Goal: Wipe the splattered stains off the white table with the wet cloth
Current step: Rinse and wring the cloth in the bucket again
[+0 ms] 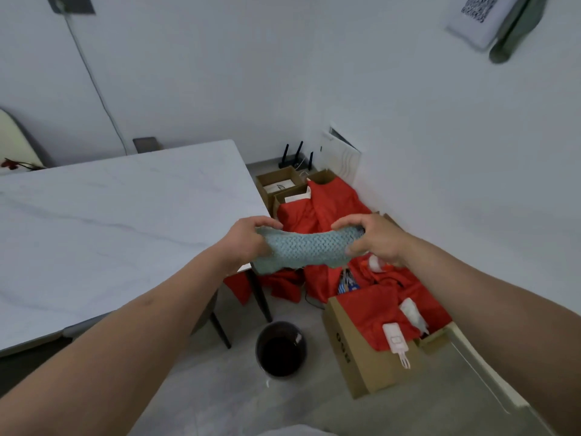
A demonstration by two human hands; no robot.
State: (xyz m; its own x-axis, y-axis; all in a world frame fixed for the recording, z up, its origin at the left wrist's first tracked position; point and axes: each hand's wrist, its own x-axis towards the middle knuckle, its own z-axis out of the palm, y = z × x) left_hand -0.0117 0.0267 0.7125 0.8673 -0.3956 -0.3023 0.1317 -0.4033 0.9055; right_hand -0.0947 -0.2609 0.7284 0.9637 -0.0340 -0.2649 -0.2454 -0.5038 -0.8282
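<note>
The person is holding the cloth (306,248) stretched between both hands, off the table's 3 o'clock corner and above the floor. The left hand (248,239) is gripping one end with its fingers (267,222) curled over the top edge; the right hand (374,239) is pinching the other end the same way. Judging by the pull, the person is spreading or refolding it into a flat pad before wiping.

The white table (110,221) is lying at 9 o'clock from the cloth; no stains are showing clearly on its marbled top from here. At 6 o'clock a dark bin (280,349) is standing on the floor. At 3 to 5 o'clock, red fabric (330,209) is spilling over cardboard boxes (361,363). Nothing is blocking the way to the tabletop.
</note>
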